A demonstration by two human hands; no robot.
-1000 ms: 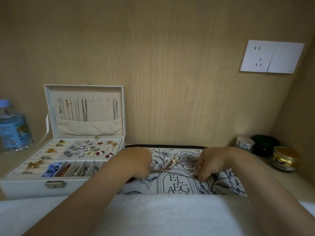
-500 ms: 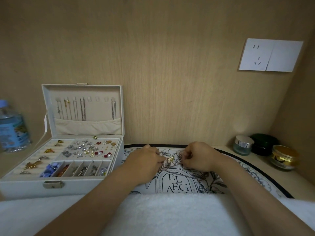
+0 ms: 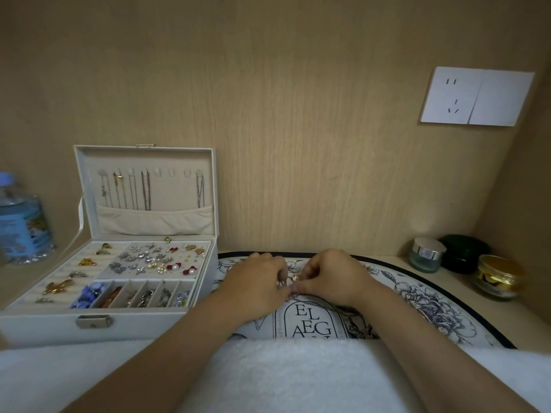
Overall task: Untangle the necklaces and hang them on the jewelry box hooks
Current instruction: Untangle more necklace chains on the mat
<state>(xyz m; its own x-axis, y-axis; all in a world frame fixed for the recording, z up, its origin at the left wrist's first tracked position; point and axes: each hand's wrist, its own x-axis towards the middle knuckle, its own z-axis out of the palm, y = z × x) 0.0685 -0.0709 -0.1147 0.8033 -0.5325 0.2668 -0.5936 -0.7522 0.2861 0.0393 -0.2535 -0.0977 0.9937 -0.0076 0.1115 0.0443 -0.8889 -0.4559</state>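
A bottle (image 3: 21,219) is standing far left beside the open box (image 3: 89,326), where chains (image 3: 146,189) are hanging in the lid. Over the mat (image 3: 432,302), the left hand (image 3: 256,281) and right hand (image 3: 334,278) are meeting, fingers curled, both pinching the tangled necklace (image 3: 290,280) between them. Jars (image 3: 426,254) are sitting at right.

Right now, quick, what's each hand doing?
Left hand: fingers curled, pinching the tangled necklace.
Right hand: fingers curled, pinching the same necklace.
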